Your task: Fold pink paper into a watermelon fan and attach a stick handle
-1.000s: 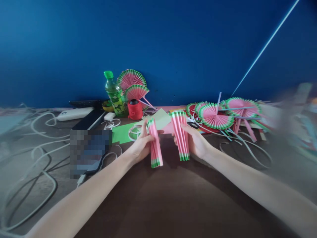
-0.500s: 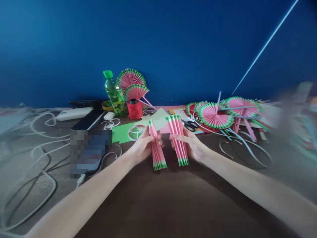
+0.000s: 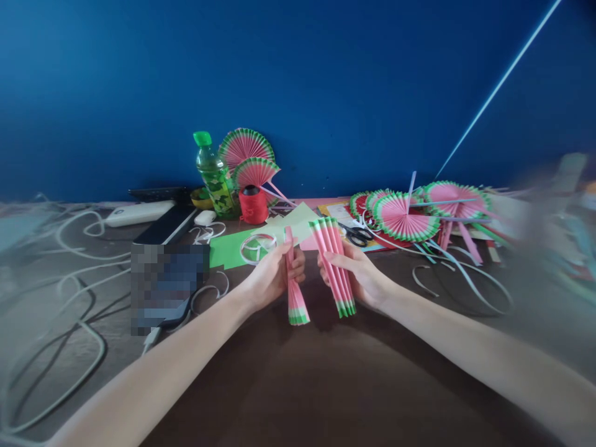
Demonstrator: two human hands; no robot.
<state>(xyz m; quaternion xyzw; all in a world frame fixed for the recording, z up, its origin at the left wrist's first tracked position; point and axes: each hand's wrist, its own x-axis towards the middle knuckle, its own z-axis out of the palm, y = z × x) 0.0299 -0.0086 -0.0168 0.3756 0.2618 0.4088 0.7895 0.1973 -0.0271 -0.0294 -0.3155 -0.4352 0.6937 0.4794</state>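
Observation:
My left hand grips a narrow bundle of accordion-pleated pink paper, squeezed together at the grip, with its green-edged lower end flaring slightly. In my right hand is a wider piece of pleated pink paper with green bands at both ends, its thumb lying across the folds. Both pieces are held upright above the dark table, apart from each other. Just behind my right hand lie black-handled scissors. A roll of clear tape rests on green paper behind my left hand.
A green-capped bottle, a red thread spool and watermelon-like paper fans stand by the blue wall. More fans and paper strips lie at right. A phone, white cables and a white power bank occupy the left.
My left hand has closed tighter on its pleated paper and turned it, so the bundle looks narrower. The right hand's piece has tilted slightly and dropped a little.

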